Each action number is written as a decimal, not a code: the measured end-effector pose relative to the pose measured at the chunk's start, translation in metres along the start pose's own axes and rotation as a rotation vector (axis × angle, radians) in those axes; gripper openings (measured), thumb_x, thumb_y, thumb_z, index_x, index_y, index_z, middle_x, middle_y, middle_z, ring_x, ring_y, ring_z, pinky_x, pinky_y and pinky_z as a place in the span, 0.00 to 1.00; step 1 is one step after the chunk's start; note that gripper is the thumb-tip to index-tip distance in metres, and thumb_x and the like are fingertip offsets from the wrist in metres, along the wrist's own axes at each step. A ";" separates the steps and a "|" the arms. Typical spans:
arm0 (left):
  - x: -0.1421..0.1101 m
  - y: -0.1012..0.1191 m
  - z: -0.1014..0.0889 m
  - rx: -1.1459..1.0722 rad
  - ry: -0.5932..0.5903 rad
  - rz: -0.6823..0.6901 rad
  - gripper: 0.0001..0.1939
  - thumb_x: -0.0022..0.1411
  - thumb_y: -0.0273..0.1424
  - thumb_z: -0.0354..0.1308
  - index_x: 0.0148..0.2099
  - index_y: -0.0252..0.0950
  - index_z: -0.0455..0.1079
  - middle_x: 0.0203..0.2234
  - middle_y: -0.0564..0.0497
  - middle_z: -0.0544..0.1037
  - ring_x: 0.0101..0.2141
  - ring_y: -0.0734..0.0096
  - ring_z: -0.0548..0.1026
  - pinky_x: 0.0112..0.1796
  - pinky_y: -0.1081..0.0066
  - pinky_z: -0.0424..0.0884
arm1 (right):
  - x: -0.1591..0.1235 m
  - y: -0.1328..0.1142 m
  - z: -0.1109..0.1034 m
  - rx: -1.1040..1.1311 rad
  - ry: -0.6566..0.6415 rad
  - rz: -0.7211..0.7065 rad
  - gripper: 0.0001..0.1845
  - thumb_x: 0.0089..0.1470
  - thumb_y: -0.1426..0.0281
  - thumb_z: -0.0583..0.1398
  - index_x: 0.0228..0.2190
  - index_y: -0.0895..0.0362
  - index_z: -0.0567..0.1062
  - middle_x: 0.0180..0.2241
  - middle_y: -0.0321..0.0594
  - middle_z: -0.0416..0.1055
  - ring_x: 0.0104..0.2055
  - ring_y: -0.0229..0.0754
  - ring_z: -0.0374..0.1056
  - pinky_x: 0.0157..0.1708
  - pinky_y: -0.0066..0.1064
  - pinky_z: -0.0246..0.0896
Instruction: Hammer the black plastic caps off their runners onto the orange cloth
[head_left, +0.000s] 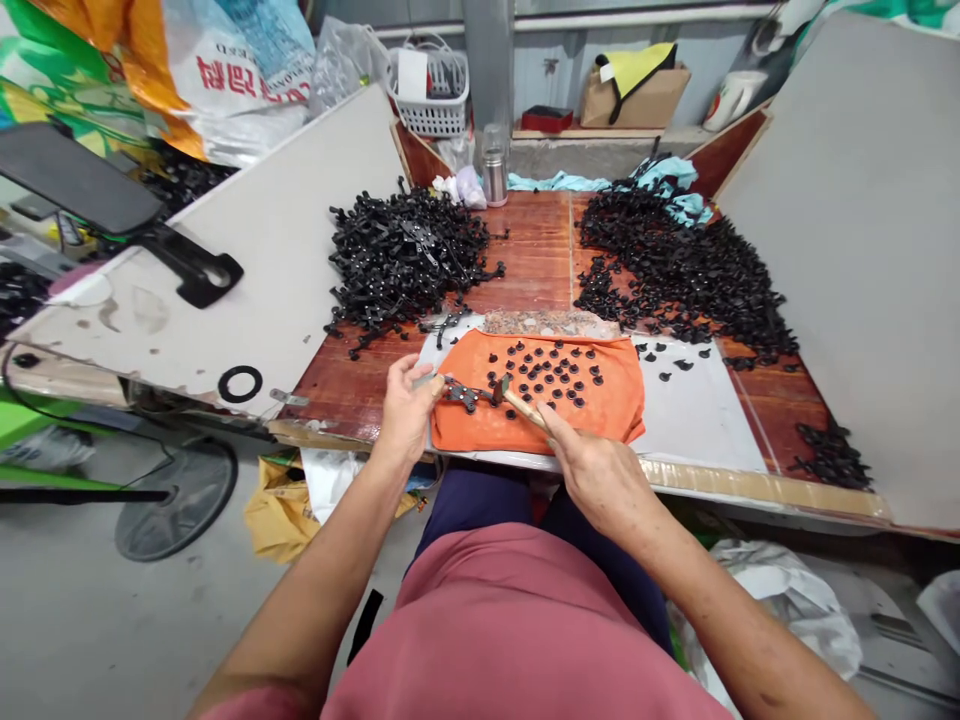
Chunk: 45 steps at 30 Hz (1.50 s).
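My left hand (405, 405) pinches the left end of a dark jointed bracket-like part (466, 394) over the left side of an orange cloth (480, 432). In my right hand (592, 462) is a small hammer (526, 410) with a pale wooden handle. Its dark head lies against or just above the right end of the bracket-like part; I cannot tell whether they touch. Many small black round pieces with short stems (549, 379) stand spread over the cloth, right of the hammer head and behind it.
A heap of black jointed parts (405, 250) lies at the back left, and a heap of small black pieces (682, 260) at the back right. Grey panels (847, 260) flank the table. A metal flask (495, 178) and a white basket (431, 100) stand at the back.
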<state>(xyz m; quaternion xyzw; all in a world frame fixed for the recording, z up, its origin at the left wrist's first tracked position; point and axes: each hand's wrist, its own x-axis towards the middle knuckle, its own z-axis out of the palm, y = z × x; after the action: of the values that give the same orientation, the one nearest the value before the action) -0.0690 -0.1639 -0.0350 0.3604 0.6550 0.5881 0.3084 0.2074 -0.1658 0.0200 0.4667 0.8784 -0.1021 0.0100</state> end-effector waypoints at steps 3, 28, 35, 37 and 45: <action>-0.009 -0.005 -0.011 0.325 0.148 0.044 0.26 0.57 0.43 0.65 0.54 0.39 0.64 0.51 0.43 0.72 0.43 0.66 0.77 0.46 0.64 0.76 | -0.001 -0.001 0.002 0.006 0.000 0.000 0.31 0.71 0.71 0.47 0.72 0.50 0.55 0.39 0.44 0.81 0.36 0.47 0.78 0.31 0.31 0.64; -0.013 0.074 -0.010 0.094 -0.432 -0.139 0.23 0.52 0.48 0.70 0.40 0.35 0.74 0.27 0.54 0.73 0.25 0.76 0.68 0.28 0.75 0.65 | -0.046 0.028 -0.011 0.447 0.205 -0.006 0.31 0.72 0.71 0.49 0.72 0.42 0.55 0.57 0.41 0.77 0.53 0.48 0.78 0.51 0.37 0.74; -0.029 0.056 0.012 0.072 -0.694 -0.472 0.29 0.48 0.55 0.71 0.30 0.36 0.65 0.18 0.62 0.57 0.17 0.85 0.51 0.18 0.79 0.43 | -0.075 0.026 0.017 0.512 0.112 -0.007 0.34 0.71 0.74 0.51 0.72 0.40 0.53 0.62 0.37 0.72 0.56 0.48 0.76 0.53 0.40 0.74; -0.026 0.052 0.017 0.081 -0.690 -0.489 0.29 0.48 0.55 0.71 0.31 0.35 0.66 0.18 0.62 0.58 0.16 0.85 0.50 0.17 0.80 0.44 | -0.077 0.024 0.023 0.513 0.096 -0.003 0.35 0.71 0.75 0.51 0.72 0.40 0.53 0.62 0.36 0.72 0.56 0.48 0.76 0.55 0.40 0.73; -0.019 0.045 0.022 0.180 -0.723 -0.466 0.21 0.57 0.48 0.66 0.33 0.34 0.70 0.14 0.62 0.59 0.12 0.82 0.56 0.15 0.79 0.51 | -0.076 0.027 0.030 0.529 0.090 0.020 0.35 0.71 0.74 0.52 0.72 0.38 0.52 0.62 0.34 0.72 0.57 0.48 0.76 0.55 0.40 0.73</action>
<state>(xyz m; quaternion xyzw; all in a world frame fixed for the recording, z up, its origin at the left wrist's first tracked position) -0.0353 -0.1649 0.0062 0.4112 0.6174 0.2795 0.6096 0.2706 -0.2188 -0.0056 0.4658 0.8162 -0.3072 -0.1502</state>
